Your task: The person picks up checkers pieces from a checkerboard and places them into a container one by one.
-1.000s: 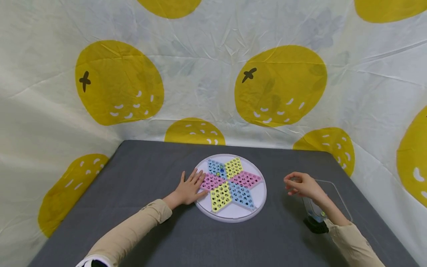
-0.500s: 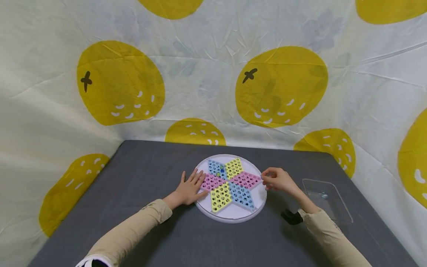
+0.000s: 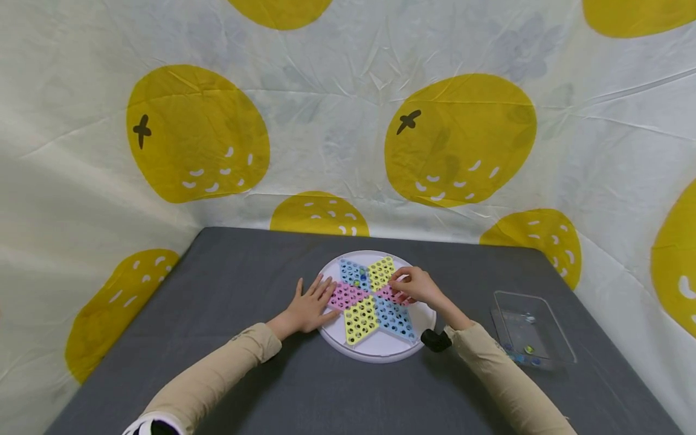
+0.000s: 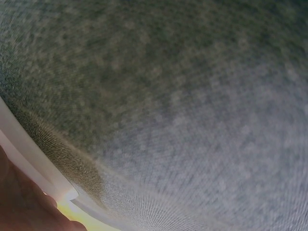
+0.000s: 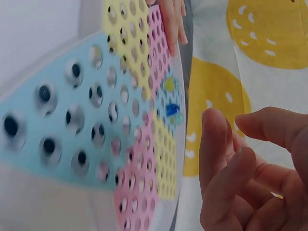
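Note:
A round white Chinese checkers board with pink, yellow and blue star points lies on the dark table. My left hand rests on its left edge, fingers spread; the left wrist view shows only a blurred bit of this hand. Over the pink right point hovers my right hand, fingers bent. In the right wrist view a gap parts two fingertips of the right hand; whether a marble sits among the fingers is hidden. A blue marble and a yellow-green marble sit in the far blue point's holes.
To the right stands a clear plastic box with several marbles in it. A dark wrist camera hangs under my right wrist, close to the board's rim. Behind the table hangs a white cloth printed with yellow fruit.
My right hand has moved left from beside the clear box to above the board's pink right point. The left hand stays on the board's edge.

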Action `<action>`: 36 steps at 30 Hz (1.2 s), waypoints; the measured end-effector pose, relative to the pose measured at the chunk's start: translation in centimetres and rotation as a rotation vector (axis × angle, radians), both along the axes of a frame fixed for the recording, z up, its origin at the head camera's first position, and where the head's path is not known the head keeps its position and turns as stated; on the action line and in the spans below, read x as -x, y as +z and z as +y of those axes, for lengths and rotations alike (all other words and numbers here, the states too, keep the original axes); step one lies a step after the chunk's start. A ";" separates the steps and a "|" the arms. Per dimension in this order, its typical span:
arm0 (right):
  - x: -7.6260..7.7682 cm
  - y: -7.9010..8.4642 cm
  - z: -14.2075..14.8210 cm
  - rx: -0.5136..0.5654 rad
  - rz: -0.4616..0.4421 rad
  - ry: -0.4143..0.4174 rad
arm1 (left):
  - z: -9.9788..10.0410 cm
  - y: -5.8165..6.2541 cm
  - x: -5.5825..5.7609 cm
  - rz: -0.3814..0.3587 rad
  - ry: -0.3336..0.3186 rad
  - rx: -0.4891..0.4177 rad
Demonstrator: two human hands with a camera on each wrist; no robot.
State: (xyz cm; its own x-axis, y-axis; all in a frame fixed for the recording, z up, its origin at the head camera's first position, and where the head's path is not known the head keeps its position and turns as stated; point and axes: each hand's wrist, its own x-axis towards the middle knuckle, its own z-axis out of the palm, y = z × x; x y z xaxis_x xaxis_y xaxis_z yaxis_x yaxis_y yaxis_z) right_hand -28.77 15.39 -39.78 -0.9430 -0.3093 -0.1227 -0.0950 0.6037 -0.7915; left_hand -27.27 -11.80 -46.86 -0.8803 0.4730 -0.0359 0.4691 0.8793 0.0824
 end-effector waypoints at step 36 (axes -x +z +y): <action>2.8 -3.9 -7.3 -0.001 -0.073 -0.032 | 0.1 -0.4 0.3 0.005 0.032 0.040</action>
